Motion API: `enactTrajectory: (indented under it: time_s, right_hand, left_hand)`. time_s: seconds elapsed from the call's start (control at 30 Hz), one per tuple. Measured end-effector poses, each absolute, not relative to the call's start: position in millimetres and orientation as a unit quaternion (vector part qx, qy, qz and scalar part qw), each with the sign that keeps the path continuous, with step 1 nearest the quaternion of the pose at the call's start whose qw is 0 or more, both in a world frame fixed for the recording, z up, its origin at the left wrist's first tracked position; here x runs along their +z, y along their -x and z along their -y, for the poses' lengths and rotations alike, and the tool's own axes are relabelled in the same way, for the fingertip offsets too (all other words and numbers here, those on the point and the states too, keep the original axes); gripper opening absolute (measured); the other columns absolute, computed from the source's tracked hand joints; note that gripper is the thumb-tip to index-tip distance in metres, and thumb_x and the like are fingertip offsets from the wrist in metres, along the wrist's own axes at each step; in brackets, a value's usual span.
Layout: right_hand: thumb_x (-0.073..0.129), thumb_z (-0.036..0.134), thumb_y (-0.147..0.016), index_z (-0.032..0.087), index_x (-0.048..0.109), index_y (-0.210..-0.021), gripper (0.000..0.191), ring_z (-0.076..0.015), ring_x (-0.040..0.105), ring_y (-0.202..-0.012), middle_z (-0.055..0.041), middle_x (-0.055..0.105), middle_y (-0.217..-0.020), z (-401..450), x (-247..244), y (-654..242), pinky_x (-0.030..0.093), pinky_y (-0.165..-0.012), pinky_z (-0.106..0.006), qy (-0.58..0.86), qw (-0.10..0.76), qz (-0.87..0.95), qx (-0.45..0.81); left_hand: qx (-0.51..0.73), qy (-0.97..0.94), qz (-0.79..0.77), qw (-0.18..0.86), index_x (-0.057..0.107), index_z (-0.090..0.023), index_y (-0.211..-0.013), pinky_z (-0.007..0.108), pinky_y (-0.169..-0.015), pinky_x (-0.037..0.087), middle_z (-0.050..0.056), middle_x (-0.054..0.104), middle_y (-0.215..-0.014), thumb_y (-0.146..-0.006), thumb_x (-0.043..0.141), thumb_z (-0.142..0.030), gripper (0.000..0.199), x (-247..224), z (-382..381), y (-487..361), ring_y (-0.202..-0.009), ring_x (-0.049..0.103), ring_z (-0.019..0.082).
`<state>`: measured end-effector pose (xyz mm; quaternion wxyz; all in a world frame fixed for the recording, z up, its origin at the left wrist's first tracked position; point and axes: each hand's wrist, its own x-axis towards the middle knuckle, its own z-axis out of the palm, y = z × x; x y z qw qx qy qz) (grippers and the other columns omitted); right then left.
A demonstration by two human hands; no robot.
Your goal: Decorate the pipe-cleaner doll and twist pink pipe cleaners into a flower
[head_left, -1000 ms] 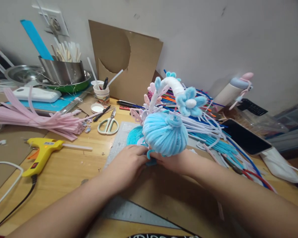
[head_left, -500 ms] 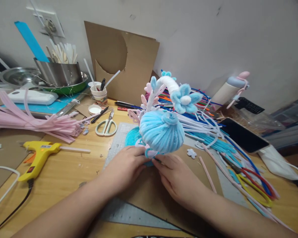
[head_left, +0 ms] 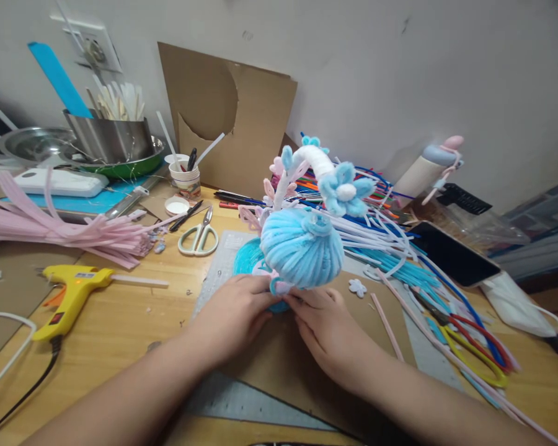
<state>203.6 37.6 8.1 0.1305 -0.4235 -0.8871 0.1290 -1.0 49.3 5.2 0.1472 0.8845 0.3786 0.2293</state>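
Blue fuzzy ball [head_left: 302, 249] just above right hand [head_left: 328, 328].

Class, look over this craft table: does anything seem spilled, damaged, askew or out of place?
Nothing looks broken, but two things seem untidy. The yellow glue gun lies on its side on the tabletop rather than standing, and on the right, loose fuzzy stems sprawl in a tangle, unlike the bundled pink stems at left.

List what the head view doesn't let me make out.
All in the head view:
What the left hand touches: hidden by the hand itself.
Full outline of turquoise disc: behind blue ball, left hand.
Left end of pink bundle: cut by frame edge.
Label on glue gun: too small.
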Motion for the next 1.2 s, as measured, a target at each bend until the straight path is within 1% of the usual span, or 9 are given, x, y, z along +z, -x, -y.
enactTrajectory:
  time_s: [0.1, 0.23, 0.33, 0.5, 0.6, 0.7, 0.9, 1.03, 1.2]
  right_hand:
    - [0.039, 0.011, -0.087, 0.016, 0.057, -0.115, 0.034, -0.0245, 0.054, -0.098, -0.0114, 0.06, -0.113, -39.5, 5.2, -199.2, 0.038, -0.082, -0.042, 0.418, 0.107, 0.898, 0.085]
    - [0.044, 0.01, -0.083, 0.014, 0.059, -0.11, 0.031, -0.0249, 0.054, -0.089, -0.0121, 0.062, -0.109, -39.8, -4.9, -196.8, 0.037, -0.08, -0.044, 0.399, 0.079, 0.914, 0.009]
    - [0.045, 0.01, -0.083, 0.014, 0.058, -0.112, 0.032, -0.0263, 0.053, -0.095, -0.0124, 0.061, -0.113, -40.2, -9.0, -197.1, 0.035, -0.084, -0.045, 0.392, 0.079, 0.916, -0.016]
    - [0.045, 0.012, -0.085, 0.012, 0.057, -0.116, 0.034, -0.028, 0.053, -0.099, -0.0135, 0.062, -0.111, -42.5, -2.6, -197.5, 0.036, -0.087, -0.047, 0.39, 0.075, 0.918, -0.014]
    - [0.044, 0.013, -0.086, 0.012, 0.055, -0.12, 0.036, -0.0274, 0.054, -0.099, -0.0132, 0.062, -0.109, -43.9, 2.7, -200.4, 0.037, -0.09, -0.048, 0.383, 0.084, 0.92, 0.013]
    - [0.042, 0.013, -0.086, 0.013, 0.054, -0.122, 0.038, -0.0255, 0.052, -0.108, -0.0123, 0.06, -0.116, -45.4, 2.4, -207.8, 0.038, -0.097, -0.045, 0.363, 0.131, 0.919, 0.084]
    - [0.037, 0.009, -0.085, 0.017, 0.059, -0.112, 0.036, -0.0199, 0.057, -0.106, -0.0113, 0.059, -0.118, -46.7, -10.6, -222.2, 0.048, -0.09, -0.035, 0.388, 0.272, 0.856, 0.209]
    - [0.037, 0.01, -0.084, 0.015, 0.06, -0.112, 0.036, -0.02, 0.058, -0.103, -0.0127, 0.059, -0.117, -45.4, -10.2, -223.0, 0.05, -0.088, -0.034, 0.394, 0.264, 0.851, 0.224]
    - [0.037, 0.012, -0.084, 0.014, 0.059, -0.114, 0.037, -0.0217, 0.057, -0.106, -0.0131, 0.057, -0.12, -46.7, -5.2, -222.0, 0.048, -0.09, -0.036, 0.398, 0.231, 0.859, 0.222]
  left_hand:
    - [0.228, -0.884, -0.383, 0.141, 0.059, -0.025, -0.114, 0.043, -0.085, 0.048, 0.006, 0.064, -0.109, -0.082, 0.054, -0.015, 0.034, 5.2, -49.4, 0.9, -0.101, 0.058, 0.023]
    - [0.22, -0.874, -0.409, 0.144, 0.063, -0.02, -0.098, 0.042, -0.083, 0.048, 0.007, 0.066, -0.099, -0.085, 0.049, -0.016, 0.019, 3.5, -51.1, 0.5, -0.092, 0.06, 0.022]
    - [0.226, -0.864, -0.426, 0.145, 0.062, -0.019, -0.09, 0.042, -0.082, 0.047, 0.006, 0.068, -0.091, -0.087, 0.046, -0.015, 0.017, 3.3, -52.9, -0.8, -0.089, 0.061, 0.021]
    - [0.231, -0.853, -0.444, 0.148, 0.061, -0.02, -0.092, 0.043, -0.084, 0.045, 0.003, 0.068, -0.088, -0.087, 0.045, -0.016, 0.017, 4.9, -54.7, -1.1, -0.087, 0.06, 0.02]
    - [0.242, -0.855, -0.431, 0.154, 0.062, -0.021, -0.09, 0.041, -0.084, 0.045, 0.003, 0.067, -0.09, -0.087, 0.046, -0.017, 0.016, 3.5, -55.4, -0.2, -0.088, 0.058, 0.02]
    - [0.256, -0.857, -0.419, 0.156, 0.063, -0.022, -0.096, 0.041, -0.085, 0.044, 0.005, 0.066, -0.099, -0.087, 0.048, -0.018, 0.017, -0.1, -55.6, 0.4, -0.095, 0.057, 0.02]
    - [0.252, -0.867, -0.412, 0.127, 0.063, -0.02, -0.094, 0.04, -0.079, 0.045, 0.007, 0.065, -0.095, -0.088, 0.047, -0.02, 0.017, -1.1, -55.1, 0.7, -0.092, 0.055, 0.021]
    - [0.222, -0.894, -0.372, 0.11, 0.061, -0.022, -0.103, 0.038, -0.079, 0.044, 0.006, 0.064, -0.102, -0.089, 0.044, -0.016, 0.023, 3.9, -54.9, 0.5, -0.095, 0.056, 0.021]
    - [0.172, -0.91, -0.371, 0.062, 0.056, -0.027, -0.118, 0.039, -0.08, 0.045, 0.007, 0.063, -0.11, -0.09, 0.043, -0.021, 0.031, 3.7, -53.0, -0.6, -0.1, 0.056, 0.024]
